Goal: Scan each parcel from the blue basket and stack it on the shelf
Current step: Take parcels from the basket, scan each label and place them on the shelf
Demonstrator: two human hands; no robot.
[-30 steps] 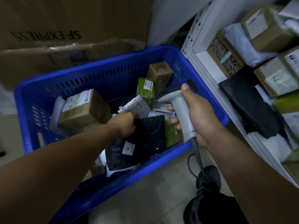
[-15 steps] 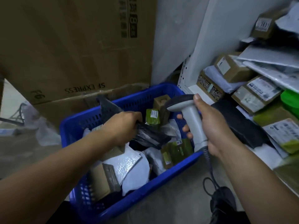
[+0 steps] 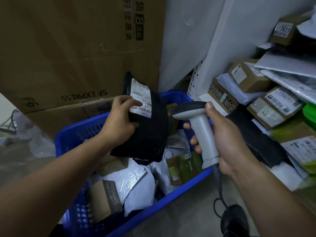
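Parcel [image 3: 147, 132], a black bag, held up over the blue basket [image 3: 82, 134] in the left hand [image 3: 119, 122], fingers curled on its edge by the label [image 3: 141, 101], looks soft, light, floppy, while the right hand [image 3: 227, 142] grips the scanner [image 3: 200, 127] just beside it.

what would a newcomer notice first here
A black parcel, white label up, is held centre frame above the blue basket by the left hand. Right of it, the right hand holds a grey scanner pointed toward the parcel. Boxes crowd the shelf at far right.
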